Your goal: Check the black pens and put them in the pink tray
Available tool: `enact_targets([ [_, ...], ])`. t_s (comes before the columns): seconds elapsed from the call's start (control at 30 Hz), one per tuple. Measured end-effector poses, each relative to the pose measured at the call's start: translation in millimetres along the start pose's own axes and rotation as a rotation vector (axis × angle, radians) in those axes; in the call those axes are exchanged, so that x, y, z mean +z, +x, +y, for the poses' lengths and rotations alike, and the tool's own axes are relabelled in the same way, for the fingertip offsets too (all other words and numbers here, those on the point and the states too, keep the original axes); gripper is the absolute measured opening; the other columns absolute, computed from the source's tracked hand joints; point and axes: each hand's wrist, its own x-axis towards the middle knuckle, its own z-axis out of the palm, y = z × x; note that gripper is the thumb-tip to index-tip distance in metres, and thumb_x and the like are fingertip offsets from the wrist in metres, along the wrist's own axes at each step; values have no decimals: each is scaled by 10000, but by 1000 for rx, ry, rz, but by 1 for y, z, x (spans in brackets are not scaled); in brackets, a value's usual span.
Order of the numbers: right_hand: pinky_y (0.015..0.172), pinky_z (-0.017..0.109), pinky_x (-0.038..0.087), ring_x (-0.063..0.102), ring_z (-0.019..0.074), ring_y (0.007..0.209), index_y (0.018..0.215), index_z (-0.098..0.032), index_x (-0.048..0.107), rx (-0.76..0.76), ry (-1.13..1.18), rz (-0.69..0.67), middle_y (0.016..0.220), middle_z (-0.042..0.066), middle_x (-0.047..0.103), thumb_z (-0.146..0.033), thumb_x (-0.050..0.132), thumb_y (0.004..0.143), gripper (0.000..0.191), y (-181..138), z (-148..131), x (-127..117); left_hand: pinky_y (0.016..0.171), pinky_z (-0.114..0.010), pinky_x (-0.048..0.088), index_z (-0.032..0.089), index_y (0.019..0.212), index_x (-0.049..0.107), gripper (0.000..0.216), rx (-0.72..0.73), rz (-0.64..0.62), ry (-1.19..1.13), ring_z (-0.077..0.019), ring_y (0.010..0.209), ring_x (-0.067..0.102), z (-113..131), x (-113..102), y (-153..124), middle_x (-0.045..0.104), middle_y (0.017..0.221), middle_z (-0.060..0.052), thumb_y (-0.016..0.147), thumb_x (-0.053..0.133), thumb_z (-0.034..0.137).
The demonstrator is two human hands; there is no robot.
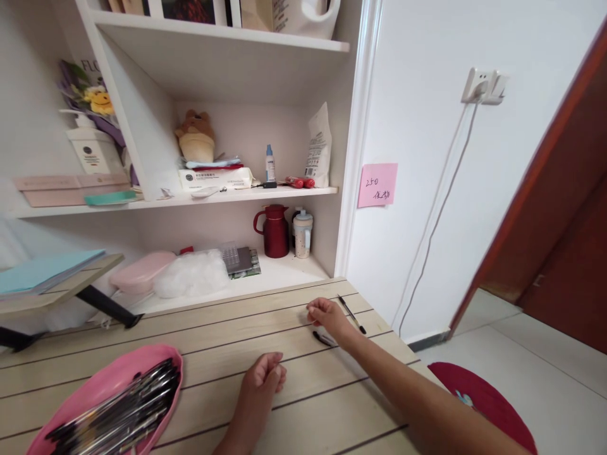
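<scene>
My right hand [328, 317] is over the wood-plank table, its thumb and fingertips brought together in a pinch. Whatever may be between those fingertips is too small to make out. Below it on the tabletop lies a dark, clear-bodied pen [324, 339], partly covered by the hand and wrist. Another black pen [351, 315] rests just right of this hand. Closer to me, my left hand [265, 378] is curled loosely closed above the table, with nothing seen in it. At the lower left, a pink basin [176, 363] holds a heap of black and clear pens [128, 404].
A white shelf unit [237, 196] backs the table, with a red jug [275, 234] and a light cup [302, 235] on its lowest level. A small raised stand [102, 275] carries blue paper at left. A red round stool [488, 404] stands right of the table.
</scene>
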Motion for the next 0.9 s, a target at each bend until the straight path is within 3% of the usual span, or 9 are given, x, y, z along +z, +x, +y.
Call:
enact_targets([
  [0.07, 502, 196, 383, 537, 104, 543, 739, -152, 542, 30, -58, 19, 624, 10, 589, -336, 447, 755, 208, 3, -5, -17, 508, -220, 328, 128, 848, 559, 243, 0, -9, 2, -88, 511, 412, 0, 0, 0, 506, 568, 27, 657, 542, 277],
  [0.2, 515, 209, 338, 541, 129, 586, 636, -166, 567, -13, -554, -24, 619, 22, 603, -293, 565, 671, 131, -7, -11, -41, 515, -223, 330, 130, 869, 565, 253, 13, -10, 11, -92, 519, 424, -4, -2, 1, 508, 578, 26, 669, 542, 283],
  [0.43, 593, 245, 329, 575, 202, 766, 742, -169, 592, -61, -1006, -118, 809, 86, 644, -232, 542, 696, 92, -36, -3, -19, 521, -222, 331, 129, 876, 570, 245, 21, -23, 53, -90, 515, 419, -7, -5, 3, 506, 569, 27, 688, 529, 280],
  [0.63, 602, 241, 328, 573, 196, 768, 738, -170, 575, -92, -1000, -112, 820, 81, 641, -191, 526, 698, 67, -39, 0, -17, 519, -223, 339, 135, 851, 582, 291, 4, -19, 57, -96, 521, 435, -6, -5, 4, 522, 578, 17, 650, 581, 346],
  [0.9, 535, 207, 302, 534, 133, 651, 670, -177, 584, 105, -827, 184, 701, 29, 625, -216, 542, 686, 59, -6, 7, -85, 498, -225, 326, 126, 855, 581, 331, 7, -15, 14, -98, 516, 435, -10, -5, 6, 525, 569, 9, 628, 605, 366],
])
